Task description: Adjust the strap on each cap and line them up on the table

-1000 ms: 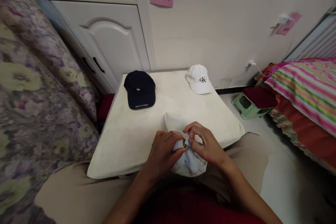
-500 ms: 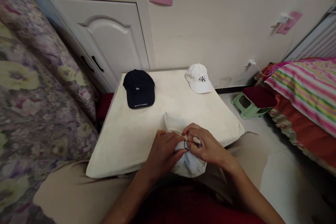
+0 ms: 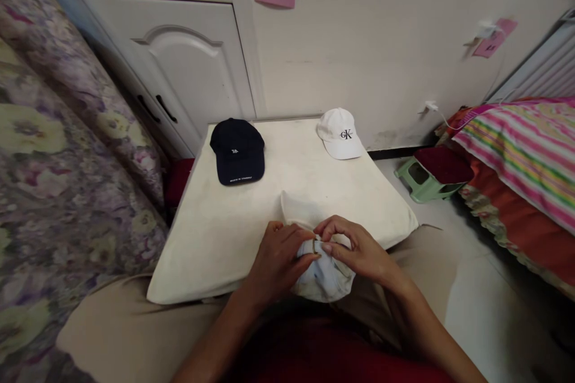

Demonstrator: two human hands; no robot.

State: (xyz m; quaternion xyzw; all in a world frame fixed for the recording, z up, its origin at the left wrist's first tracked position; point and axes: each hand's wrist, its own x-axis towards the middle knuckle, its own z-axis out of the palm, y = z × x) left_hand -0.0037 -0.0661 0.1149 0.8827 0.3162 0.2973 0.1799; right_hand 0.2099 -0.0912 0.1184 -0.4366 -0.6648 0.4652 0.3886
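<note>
A pale cap (image 3: 324, 281) rests at the table's near edge, its brim facing away from me and its back strap turned up towards me. My left hand (image 3: 284, 257) is closed on the strap beside a small metal buckle (image 3: 315, 246). From the other side, my right hand (image 3: 354, 247) pinches the strap close to the buckle between thumb and fingers. Part of the strap is hidden behind my fingers. Farther back on the table sit a navy cap (image 3: 238, 149) at the left and a white cap (image 3: 339, 133) with black letters at the right.
The caps lie on a cream-covered table (image 3: 206, 239) in front of my legs. A white cabinet (image 3: 179, 60) and a floral curtain (image 3: 81, 149) are on the left. A green stool (image 3: 422, 188) with a dark red top and a bed (image 3: 530, 143) stand on the right.
My right hand's fingers have shifted slightly along the strap, and more of the buckle and strap now shows. The left hand and the two far caps stay in place.
</note>
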